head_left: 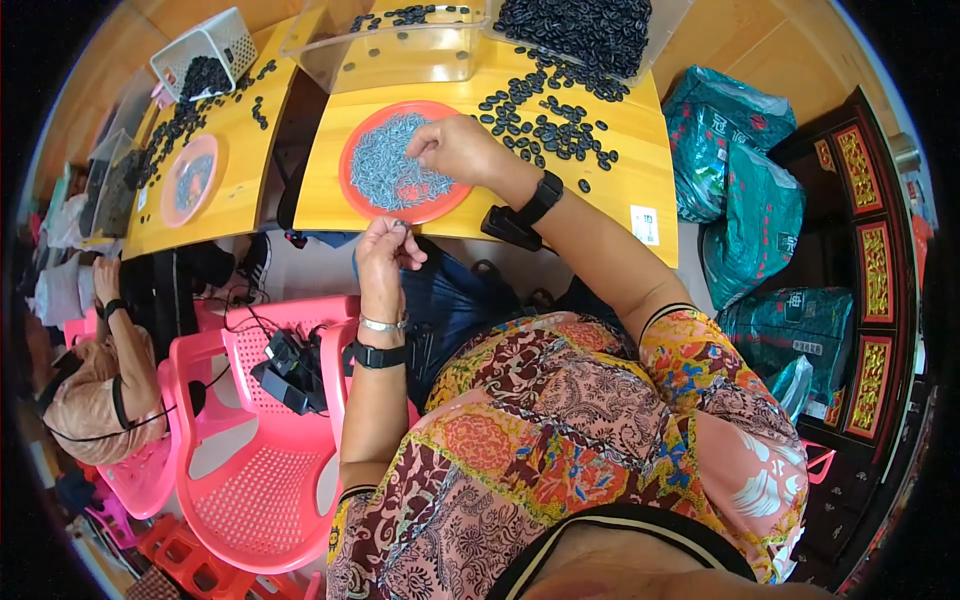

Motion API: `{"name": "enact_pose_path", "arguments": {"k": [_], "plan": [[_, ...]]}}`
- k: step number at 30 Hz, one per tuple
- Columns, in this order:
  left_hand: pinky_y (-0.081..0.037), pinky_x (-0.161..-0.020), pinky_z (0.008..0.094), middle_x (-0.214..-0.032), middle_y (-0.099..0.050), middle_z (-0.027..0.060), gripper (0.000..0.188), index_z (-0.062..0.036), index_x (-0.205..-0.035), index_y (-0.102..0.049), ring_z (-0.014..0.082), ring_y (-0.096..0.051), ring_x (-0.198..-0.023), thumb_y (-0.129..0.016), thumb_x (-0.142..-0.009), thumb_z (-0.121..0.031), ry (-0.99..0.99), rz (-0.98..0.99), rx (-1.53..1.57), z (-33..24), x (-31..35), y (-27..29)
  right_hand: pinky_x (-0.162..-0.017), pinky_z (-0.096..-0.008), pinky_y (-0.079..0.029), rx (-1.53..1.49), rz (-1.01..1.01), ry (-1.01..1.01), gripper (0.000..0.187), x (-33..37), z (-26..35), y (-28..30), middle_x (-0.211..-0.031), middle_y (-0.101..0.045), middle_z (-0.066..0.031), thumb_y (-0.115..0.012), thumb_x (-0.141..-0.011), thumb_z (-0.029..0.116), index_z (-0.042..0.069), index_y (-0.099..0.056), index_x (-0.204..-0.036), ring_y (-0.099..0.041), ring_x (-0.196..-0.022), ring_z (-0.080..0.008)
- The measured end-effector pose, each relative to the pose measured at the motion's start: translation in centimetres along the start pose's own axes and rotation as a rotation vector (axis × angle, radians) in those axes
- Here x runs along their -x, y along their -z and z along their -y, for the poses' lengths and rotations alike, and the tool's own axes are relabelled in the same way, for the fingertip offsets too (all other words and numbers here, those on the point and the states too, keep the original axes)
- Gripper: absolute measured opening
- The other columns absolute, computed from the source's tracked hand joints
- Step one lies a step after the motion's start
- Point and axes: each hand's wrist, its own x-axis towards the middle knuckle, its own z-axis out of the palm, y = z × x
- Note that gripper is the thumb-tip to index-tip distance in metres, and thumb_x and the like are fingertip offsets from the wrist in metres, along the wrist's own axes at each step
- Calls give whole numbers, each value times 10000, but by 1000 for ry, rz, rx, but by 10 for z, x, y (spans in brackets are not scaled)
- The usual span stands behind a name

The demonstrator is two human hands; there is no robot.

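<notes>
A red round plate (444, 208) filled with small grey screws (380, 155) stands near the front edge of the yellow table (600, 205). My right hand (462, 150) reaches over the right part of that plate, its thumb and fingertips pinched together just above the screws. Whatever is between those fingertips is too small to make out. In front of the plate, below the table edge, my left hand (382, 262) is held palm up with curled fingers. A small dark bit shows at its thumb and fingertip, too small to name.
Loose black oval pieces (560, 130) lie right of the plate. Behind are a clear bin (400, 65) and a box heaped with black pieces (575, 30). Green sacks (750, 220) stand right; a pink chair (265, 480) and another person (110, 390) are left.
</notes>
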Motion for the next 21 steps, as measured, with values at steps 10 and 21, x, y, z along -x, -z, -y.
{"name": "enact_pose_path", "arguments": {"k": [10, 21], "plan": [[-439, -479, 226, -642, -545, 31, 134, -78, -794, -502, 144, -565, -526, -483, -892, -168, -5, 22, -15, 0, -1, 2, -692, -386, -482, 117, 35, 7, 169, 5, 9, 5, -774, -654, -123, -617, -777, 242, 86, -671, -811, -627, -760, -283], [-419, -466, 208, -627, -541, 26, 125, -65, -794, -522, 124, -546, -505, -473, -888, -132, -19, 1, 4, 0, 1, -2, -704, -432, -488, 483, -68, 206, 98, 3, 17, -9, -769, -645, -146, -596, -733, 136, 66, -658, -760, -622, -784, -331]]}}
